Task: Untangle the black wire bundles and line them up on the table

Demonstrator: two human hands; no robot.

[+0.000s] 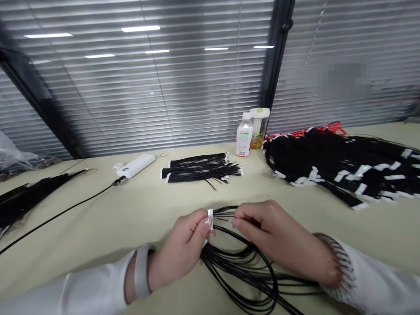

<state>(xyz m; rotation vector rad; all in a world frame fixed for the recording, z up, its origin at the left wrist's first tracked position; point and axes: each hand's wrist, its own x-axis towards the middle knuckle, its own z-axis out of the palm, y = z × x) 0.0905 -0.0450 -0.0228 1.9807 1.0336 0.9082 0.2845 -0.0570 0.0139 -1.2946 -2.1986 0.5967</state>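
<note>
My left hand pinches a small white connector upright between thumb and fingers. Black wires run from that connector towards my right hand, whose thumb and forefinger are pressed together on a thin black wire. Below the hands, a looped bundle of black wires hangs from my left hand and spreads over the table, passing under my right wrist. Part of another white piece shows at the lower side of my left hand; the rest is covered by the fingers.
Wire bundles with white ends lie ahead. A large heap of black cables is at right, more black cables at left. A white power bank with a cord, a bottle and a lidded cup stand near the blinds.
</note>
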